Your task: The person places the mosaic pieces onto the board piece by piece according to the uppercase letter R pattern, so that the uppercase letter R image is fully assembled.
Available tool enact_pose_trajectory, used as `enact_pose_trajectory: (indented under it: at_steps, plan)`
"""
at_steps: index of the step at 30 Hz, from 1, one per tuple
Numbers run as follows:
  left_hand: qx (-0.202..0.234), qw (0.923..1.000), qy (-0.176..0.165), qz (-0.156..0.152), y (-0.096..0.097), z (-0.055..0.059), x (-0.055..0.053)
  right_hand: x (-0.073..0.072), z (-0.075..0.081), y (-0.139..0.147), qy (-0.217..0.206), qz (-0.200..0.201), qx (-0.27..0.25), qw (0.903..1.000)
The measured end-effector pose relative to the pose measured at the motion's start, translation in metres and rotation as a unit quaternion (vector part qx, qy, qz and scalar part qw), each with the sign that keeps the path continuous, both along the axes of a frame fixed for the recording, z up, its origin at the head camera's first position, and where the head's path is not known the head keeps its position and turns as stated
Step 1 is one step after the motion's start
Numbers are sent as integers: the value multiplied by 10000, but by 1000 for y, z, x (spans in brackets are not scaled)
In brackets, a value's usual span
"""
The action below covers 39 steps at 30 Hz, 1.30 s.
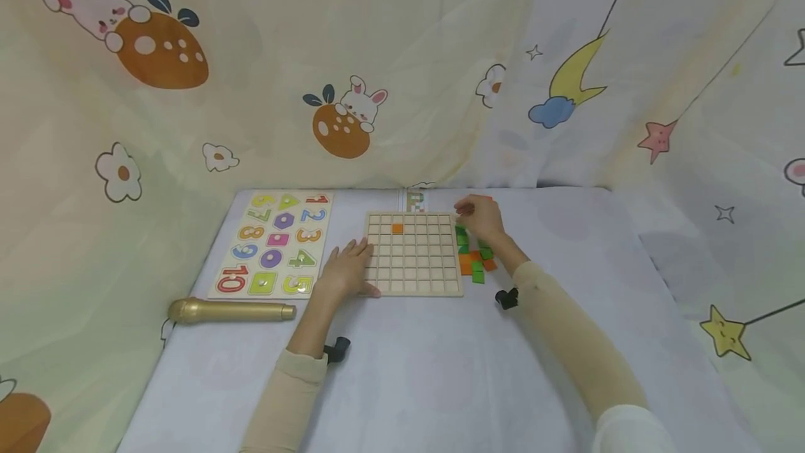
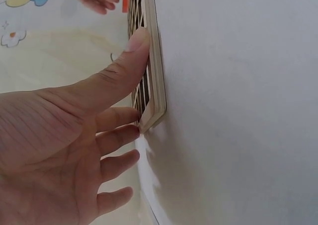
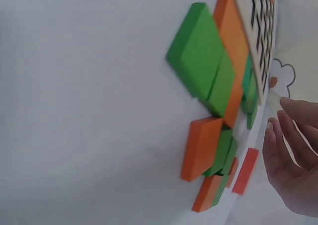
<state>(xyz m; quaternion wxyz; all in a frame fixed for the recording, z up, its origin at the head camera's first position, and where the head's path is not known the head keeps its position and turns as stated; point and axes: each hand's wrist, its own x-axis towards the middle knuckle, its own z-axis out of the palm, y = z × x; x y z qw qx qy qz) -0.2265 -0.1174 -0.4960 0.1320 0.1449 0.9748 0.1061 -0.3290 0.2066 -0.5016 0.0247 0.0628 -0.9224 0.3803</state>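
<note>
A wooden grid board [image 1: 415, 257] lies on the table with one orange tile [image 1: 397, 228] in a cell of its upper part. My left hand [image 1: 346, 270] steadies the board's left side: the thumb [image 2: 136, 46] rests along the near edge, and fairly straight fingers [image 2: 117, 140] reach the side. Off the board's far right corner hovers my right hand [image 1: 481, 219], its fingers loosely bent. Thumb and fingertips [image 3: 273, 130] come close together in the right wrist view, and no tile shows between them. Green tiles [image 3: 201, 56] and orange tiles [image 3: 201, 145] lie loose beneath it.
A number-and-shape puzzle board [image 1: 273, 247] lies to the left, with a gold microphone [image 1: 229, 310] in front of it. Behind the grid board is a small patterned card [image 1: 415, 200]. A printed cloth wall [image 1: 264, 117] encloses the table's back and sides.
</note>
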Motion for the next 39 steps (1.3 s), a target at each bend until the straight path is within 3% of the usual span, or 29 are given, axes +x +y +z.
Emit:
enact_pose_trajectory:
  at_steps: [7, 19, 30, 39]
  plan:
    - [-20, 10000, -4, -58, 1, -1, 0, -3, -13, 10, -539, -352, 384, 9972]
    - [12, 10000, 21, 33, -2, -2, -2, -7, -15, 9, -445, -227, 481, 9976]
    - [-19, 10000, 6, 52, -2, -2, -2, -4, -6, 9, -635, -96, 66, 9979]
    - [-22, 10000, -2, 20, -4, -8, -4, -9, -9, 6, -372, 93, -322, 9987]
